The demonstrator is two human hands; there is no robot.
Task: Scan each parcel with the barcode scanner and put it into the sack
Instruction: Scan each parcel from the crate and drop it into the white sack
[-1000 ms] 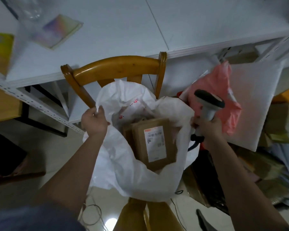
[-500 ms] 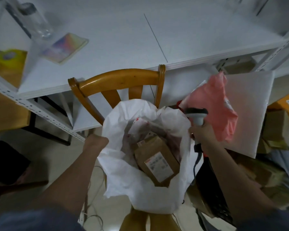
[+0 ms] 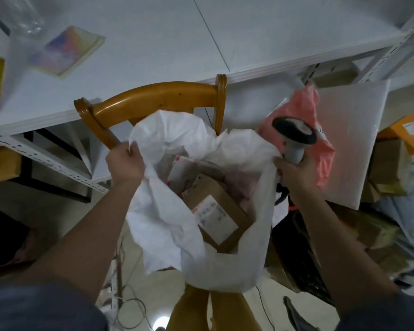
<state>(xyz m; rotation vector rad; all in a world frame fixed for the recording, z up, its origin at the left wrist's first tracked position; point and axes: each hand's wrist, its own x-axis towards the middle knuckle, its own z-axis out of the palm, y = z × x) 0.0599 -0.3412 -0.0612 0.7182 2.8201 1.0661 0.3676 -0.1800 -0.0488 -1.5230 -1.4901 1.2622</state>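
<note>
**Both hands hold the sack open on the chair, a brown parcel inside**

A white sack [image 3: 201, 263] sits on the seat of a wooden chair [image 3: 153, 99], its mouth spread wide between the person's two hands. The left hand [image 3: 126, 162] has its grip closed on the sack's left rim — fingers curled round a bunch of the white material just beside the chair's left post. The right hand [image 3: 294, 170] has its grip wrapped round the grey handle of the barcode scanner [image 3: 294, 134], whose dark-rimmed head points up and away; the same hand is pressed against the sack's right rim, though whether it also pinches the material cannot be told.

Inside the sack lies a brown cardboard parcel [image 3: 225, 211], tilted, with a white shipping label [image 3: 214, 215] facing up. Behind it, deeper in, are a white packet with red marks [image 3: 179, 167] and other wrapped items, too blurred to make out.

Just beyond the right hand hangs a pink plastic bag [image 3: 320, 144], in front of a white foam sheet [image 3: 351, 139]. The white bench [image 3: 153, 44] behind the chair carries a pastel-coloured booklet [image 3: 65, 51] and a clear bottle [image 3: 22, 17] at its far left. Further cardboard boxes [image 3: 392, 163] are piled at the right — one orange box [image 3: 409, 132] on top.
</note>
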